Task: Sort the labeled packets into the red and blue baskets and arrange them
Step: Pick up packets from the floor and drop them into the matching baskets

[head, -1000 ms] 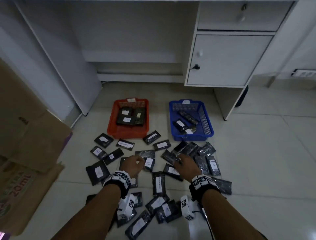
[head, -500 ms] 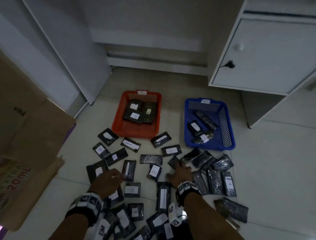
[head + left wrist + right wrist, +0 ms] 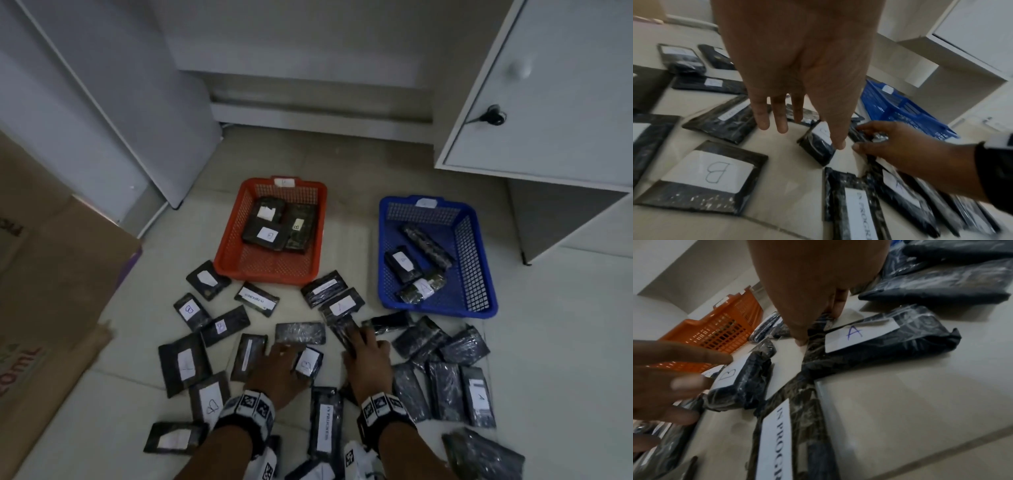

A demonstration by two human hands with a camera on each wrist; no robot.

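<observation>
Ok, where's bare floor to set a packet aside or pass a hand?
Bare floor lies between the red basket and blue basket, and beyond both toward the desk. The red basket's near half is also bare. It is crowded around the left hand and right hand, where packets overlap.

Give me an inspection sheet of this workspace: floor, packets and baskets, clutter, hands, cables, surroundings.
Surface: pale tiled floor, dim light.
Red basket: three packets, two labels read B.
Blue basket: three packets, two labelled A.
Loose packets: many black ones scattered before the baskets, labels A, B and IN PROGRESS, some overlapping.
Clutter: cardboard at left.
Left hand: fingers spread, touching a B packet.
Right hand: fingers pinching a dark packet; its label is not visible.
Cables: nothing seen.
Surroundings: white cabinet with knob and key at right, white panel at left.
</observation>
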